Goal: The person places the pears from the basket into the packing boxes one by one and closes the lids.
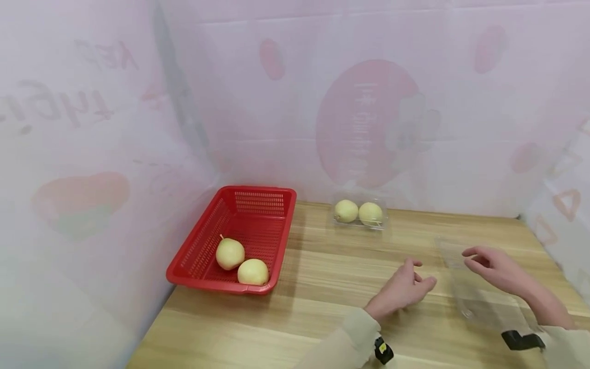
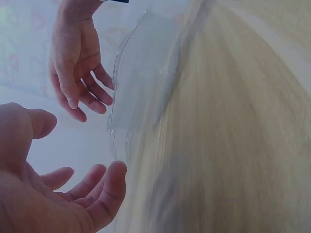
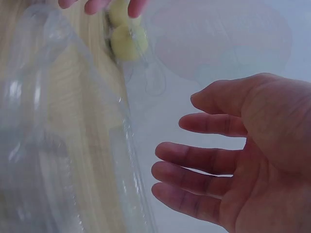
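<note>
A clear plastic clamshell box (image 1: 484, 302) lies on the table at the right, its lid folded open. Above its far part my right hand (image 1: 500, 269) hovers with loosely bent fingers, holding nothing. To the left of the box is my left hand (image 1: 403, 287), thumb and fingers spread apart, also holding nothing. In the left wrist view the clear box (image 2: 141, 73) stands beyond the fingertips, with a gap between. The right wrist view shows the box (image 3: 121, 160) beside the relaxed fingers of the right hand (image 3: 233, 160), apart from them.
A red plastic basket (image 1: 288, 225) at the left holds two pale yellow pears, one a pear (image 1: 229, 253) with its stem up, the other a pear (image 1: 253, 272) by the near rim. Against the back wall, another clear box (image 1: 382, 220) contains two pears (image 1: 346, 210).
</note>
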Demonstrator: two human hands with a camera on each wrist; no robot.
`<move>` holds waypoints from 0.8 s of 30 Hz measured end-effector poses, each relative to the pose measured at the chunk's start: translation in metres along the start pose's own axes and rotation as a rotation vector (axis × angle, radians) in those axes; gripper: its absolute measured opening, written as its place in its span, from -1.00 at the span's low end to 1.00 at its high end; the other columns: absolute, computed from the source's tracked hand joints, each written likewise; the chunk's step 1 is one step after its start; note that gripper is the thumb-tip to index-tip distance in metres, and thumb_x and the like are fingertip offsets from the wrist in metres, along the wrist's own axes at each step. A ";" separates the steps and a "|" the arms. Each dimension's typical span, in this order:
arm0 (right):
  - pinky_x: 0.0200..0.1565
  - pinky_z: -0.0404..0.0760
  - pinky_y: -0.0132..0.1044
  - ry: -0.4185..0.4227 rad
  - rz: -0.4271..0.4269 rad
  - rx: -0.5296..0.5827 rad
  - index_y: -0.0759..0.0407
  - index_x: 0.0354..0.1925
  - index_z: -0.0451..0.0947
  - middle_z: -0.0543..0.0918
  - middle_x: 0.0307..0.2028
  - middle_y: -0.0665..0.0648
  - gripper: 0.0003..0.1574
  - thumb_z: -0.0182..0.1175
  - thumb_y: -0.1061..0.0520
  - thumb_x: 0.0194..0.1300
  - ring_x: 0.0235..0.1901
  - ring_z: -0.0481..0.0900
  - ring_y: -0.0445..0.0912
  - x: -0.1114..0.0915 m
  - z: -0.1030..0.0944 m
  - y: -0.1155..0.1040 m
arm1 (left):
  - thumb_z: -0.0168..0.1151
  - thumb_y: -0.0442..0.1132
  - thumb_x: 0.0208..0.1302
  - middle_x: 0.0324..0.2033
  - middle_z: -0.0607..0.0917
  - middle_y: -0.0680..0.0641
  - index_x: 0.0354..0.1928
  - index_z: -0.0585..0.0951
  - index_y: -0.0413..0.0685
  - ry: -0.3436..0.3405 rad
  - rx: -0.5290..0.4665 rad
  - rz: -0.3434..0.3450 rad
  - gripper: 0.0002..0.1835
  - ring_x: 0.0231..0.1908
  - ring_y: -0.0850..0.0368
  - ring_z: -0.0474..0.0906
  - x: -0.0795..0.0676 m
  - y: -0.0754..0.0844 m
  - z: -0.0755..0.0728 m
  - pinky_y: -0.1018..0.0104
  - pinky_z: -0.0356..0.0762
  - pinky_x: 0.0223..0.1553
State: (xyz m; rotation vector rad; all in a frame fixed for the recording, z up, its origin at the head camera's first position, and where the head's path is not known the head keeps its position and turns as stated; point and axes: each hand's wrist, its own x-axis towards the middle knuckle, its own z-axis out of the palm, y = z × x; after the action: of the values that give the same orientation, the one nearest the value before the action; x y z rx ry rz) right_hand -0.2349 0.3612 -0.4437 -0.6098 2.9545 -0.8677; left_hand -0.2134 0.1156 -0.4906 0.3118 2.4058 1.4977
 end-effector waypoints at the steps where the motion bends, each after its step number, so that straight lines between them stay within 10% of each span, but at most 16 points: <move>1: -0.36 0.52 -0.38 0.000 0.007 0.009 0.43 0.03 0.51 0.71 -0.20 0.28 -0.64 0.11 0.17 0.42 -0.32 0.46 -0.53 -0.003 0.000 0.004 | 0.15 0.17 0.33 -0.26 0.59 0.15 0.27 0.35 0.20 -0.005 -0.005 -0.004 -0.46 -0.43 0.31 0.48 0.000 0.001 0.003 0.37 0.46 -0.37; 16: -0.43 0.44 -0.46 0.143 0.161 -0.035 0.48 0.09 0.44 0.63 -0.12 0.53 -0.52 0.07 0.08 0.45 -0.33 0.23 -0.72 -0.032 -0.007 0.044 | 0.14 0.16 0.34 -0.09 0.51 0.13 0.25 0.33 0.28 -0.007 0.076 0.023 -0.50 -0.28 0.36 0.46 0.000 0.000 0.026 0.37 0.48 -0.23; 20: -0.44 0.37 -0.44 0.200 0.185 -0.071 0.51 0.06 0.44 0.59 -0.12 0.60 -0.53 0.06 0.11 0.43 -0.28 0.65 -0.13 -0.039 -0.009 0.052 | 0.15 0.14 0.33 -0.09 0.51 0.13 0.24 0.34 0.26 0.004 0.077 0.030 -0.50 -0.29 0.36 0.46 0.000 0.003 0.031 0.39 0.47 -0.23; 24: -0.37 0.51 -0.10 0.212 0.231 -0.119 0.55 0.05 0.42 0.57 -0.12 0.64 -0.51 0.01 0.11 0.41 -0.15 0.50 0.51 -0.044 -0.010 0.058 | 0.16 0.13 0.32 -0.08 0.51 0.13 0.25 0.34 0.25 -0.017 0.073 0.021 -0.49 -0.31 0.36 0.45 0.000 0.006 0.036 0.38 0.47 -0.23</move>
State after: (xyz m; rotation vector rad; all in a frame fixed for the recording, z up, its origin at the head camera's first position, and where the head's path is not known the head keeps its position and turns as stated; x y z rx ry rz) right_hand -0.2163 0.4278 -0.4698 -0.1800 3.1978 -0.7851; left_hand -0.2008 0.1487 -0.5001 0.3650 2.4551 1.4128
